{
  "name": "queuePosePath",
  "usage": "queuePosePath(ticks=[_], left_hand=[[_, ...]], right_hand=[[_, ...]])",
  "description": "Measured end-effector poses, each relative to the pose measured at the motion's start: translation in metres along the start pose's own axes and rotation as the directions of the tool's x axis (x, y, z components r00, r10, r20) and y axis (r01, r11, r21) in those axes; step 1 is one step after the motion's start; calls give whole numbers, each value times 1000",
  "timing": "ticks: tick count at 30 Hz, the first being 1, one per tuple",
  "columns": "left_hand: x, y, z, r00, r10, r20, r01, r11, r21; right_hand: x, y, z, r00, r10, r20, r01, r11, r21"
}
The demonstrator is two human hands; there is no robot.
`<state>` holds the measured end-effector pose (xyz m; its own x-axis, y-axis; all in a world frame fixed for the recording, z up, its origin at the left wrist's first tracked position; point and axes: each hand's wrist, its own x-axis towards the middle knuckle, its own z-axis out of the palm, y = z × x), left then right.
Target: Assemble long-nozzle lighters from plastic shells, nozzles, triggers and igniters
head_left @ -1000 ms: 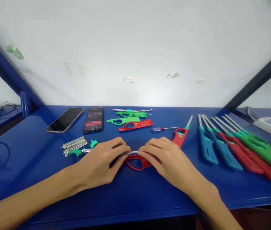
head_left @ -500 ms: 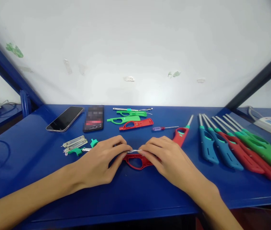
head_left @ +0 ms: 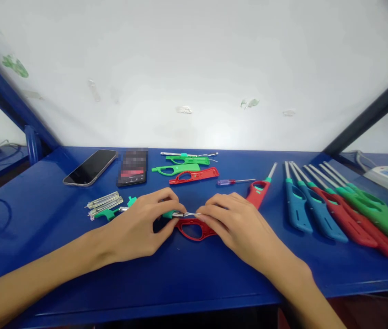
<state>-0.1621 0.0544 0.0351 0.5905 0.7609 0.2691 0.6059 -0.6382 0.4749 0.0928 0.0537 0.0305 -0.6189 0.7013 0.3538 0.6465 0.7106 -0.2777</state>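
My left hand (head_left: 142, 226) is closed, pinching a metal lighter tube (head_left: 179, 214) with a green collar between thumb and fingers. A thin pale wire (head_left: 191, 214) runs from the tube's end to my right hand (head_left: 245, 224), whose closed fingertips pinch it. Directly below lies a red lighter casing half (head_left: 209, 230) with its inner side up; my right hand covers its right end. Left of my left hand are clear fuel tanks (head_left: 103, 202), a green trigger (head_left: 108, 214) and another small green piece (head_left: 131, 201). The tube's far end is hidden by my left hand.
Two phones (head_left: 91, 168) (head_left: 132, 169) lie at the back left. Green casing halves (head_left: 180, 170), a red half (head_left: 210, 174) and a screwdriver (head_left: 226, 182) lie behind my hands. A red lighter (head_left: 258, 194) and several assembled lighters (head_left: 317, 214) are on the right.
My left fingers have shifted on the tube, so its green collar and metal end now show more. The right hand keeps its pinch on the wire. The view has moved slightly.
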Motion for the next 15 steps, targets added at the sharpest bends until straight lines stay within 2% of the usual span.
queuePosePath(ticks=[7,15], left_hand=[[-2,0,-1,999,-13,32,13,1000,-10],[-4,-6,6,999,-17,-30,18,1000,12]], right_hand=[[-3,1,-1,1000,-4,14,4,1000,1],[-2,2,0,1000,-14,15,14,1000,-17]])
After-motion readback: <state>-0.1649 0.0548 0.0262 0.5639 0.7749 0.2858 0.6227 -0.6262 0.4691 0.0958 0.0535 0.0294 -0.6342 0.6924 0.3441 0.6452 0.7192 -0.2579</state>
